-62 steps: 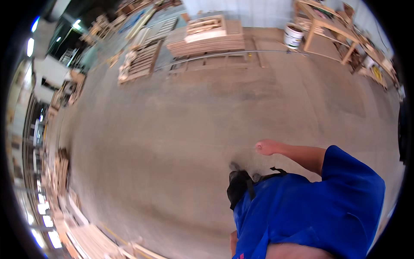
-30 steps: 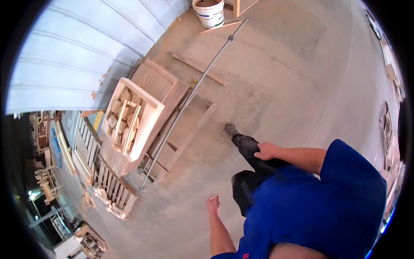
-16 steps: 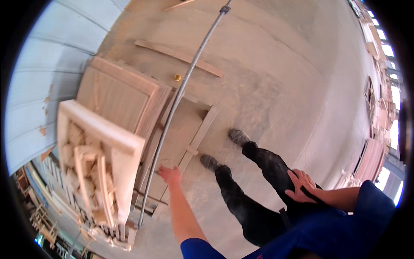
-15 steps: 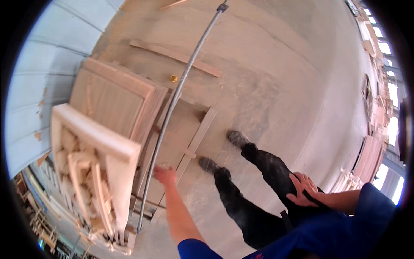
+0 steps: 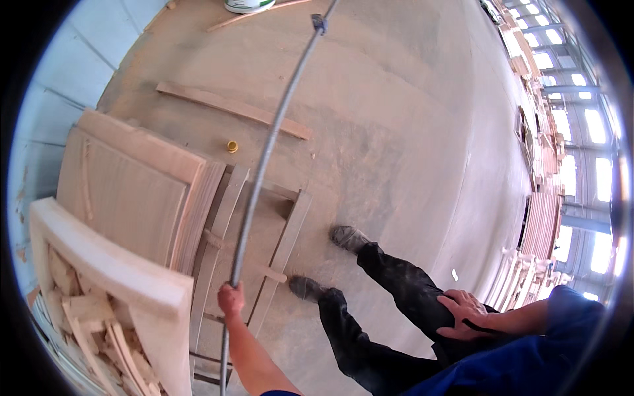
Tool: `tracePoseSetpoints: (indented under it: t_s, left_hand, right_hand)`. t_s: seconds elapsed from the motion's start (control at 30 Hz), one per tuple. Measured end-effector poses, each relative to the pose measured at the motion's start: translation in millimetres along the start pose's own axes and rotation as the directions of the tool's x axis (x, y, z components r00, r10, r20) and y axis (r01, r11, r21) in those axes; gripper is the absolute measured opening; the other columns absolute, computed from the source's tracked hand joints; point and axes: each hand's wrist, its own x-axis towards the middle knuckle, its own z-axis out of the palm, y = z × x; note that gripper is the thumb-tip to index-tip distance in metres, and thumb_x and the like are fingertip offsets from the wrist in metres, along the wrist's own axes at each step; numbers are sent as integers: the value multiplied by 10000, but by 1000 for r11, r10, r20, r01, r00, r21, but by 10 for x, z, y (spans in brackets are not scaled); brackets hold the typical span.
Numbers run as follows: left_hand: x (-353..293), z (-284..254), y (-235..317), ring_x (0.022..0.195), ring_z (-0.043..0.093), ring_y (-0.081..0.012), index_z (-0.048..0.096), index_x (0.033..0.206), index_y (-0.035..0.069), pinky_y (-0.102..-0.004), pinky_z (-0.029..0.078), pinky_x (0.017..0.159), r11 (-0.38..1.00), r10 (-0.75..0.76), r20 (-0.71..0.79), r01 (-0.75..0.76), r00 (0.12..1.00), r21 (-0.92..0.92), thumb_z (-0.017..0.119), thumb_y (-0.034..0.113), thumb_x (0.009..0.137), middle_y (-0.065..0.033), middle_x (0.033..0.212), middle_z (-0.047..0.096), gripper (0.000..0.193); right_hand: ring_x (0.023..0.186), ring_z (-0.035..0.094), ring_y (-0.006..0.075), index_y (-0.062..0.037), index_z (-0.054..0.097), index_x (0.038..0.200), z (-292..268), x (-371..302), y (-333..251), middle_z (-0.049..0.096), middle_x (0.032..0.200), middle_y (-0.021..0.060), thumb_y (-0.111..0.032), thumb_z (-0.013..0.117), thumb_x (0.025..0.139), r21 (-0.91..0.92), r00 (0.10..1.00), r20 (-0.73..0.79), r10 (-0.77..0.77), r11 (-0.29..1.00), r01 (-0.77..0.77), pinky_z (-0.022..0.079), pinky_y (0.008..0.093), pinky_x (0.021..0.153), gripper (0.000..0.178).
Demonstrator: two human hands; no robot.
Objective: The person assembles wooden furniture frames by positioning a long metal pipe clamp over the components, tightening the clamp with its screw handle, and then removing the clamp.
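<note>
A long grey metal pipe clamp (image 5: 265, 155) with a dark block-shaped fitting near its far end slants across the view. My left hand (image 5: 231, 298) is wrapped around it toward its near part. My right hand (image 5: 462, 312) lies on my dark trouser leg with its fingers spread, holding nothing. Below the pipe and to the right of the panels stands a low metal frame (image 5: 288, 228) with crossbars. A stack of wooden panels (image 5: 135, 173) leans at the left, just past my left hand.
A pale crate-like wooden box (image 5: 173, 294) holding wood scraps stands at the near left. On the floor lie a wooden strip (image 5: 231, 109) and a small yellow ring-shaped thing (image 5: 232, 146). A white bucket (image 5: 247, 5) is at the far edge. Wood stacks (image 5: 543, 224) line the right.
My left hand has closed around the pipe clamp, where before it was reaching beside it with its fingers apart. My right hand stays on my leg. The whole view has shifted.
</note>
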Motion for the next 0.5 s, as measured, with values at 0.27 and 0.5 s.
tracePoseSetpoints:
  t_s: [0.27,0.5]
  left_hand:
    - [-2812,-378,1057,921,702,-429,744,941,51,-527,554,812,978,92,213,-48,973,-201,630,561,898,-235,944,730,524]
    - [-5310,-1456,1473,877,696,-422,703,942,81,-534,558,767,962,-53,168,95,984,-257,670,384,916,-203,898,724,306]
  right_hand:
    - [1483,350,343,-43,342,1561,57,622,-154,356,1593,238,-611,686,872,424,997,76,35,903,-64,314,507,1192,956]
    - [960,610,236,-136,589,981,206,709,-1097,639,933,52,-488,547,1024,847,820,392,-418,-184,-499,470,516,968,357]
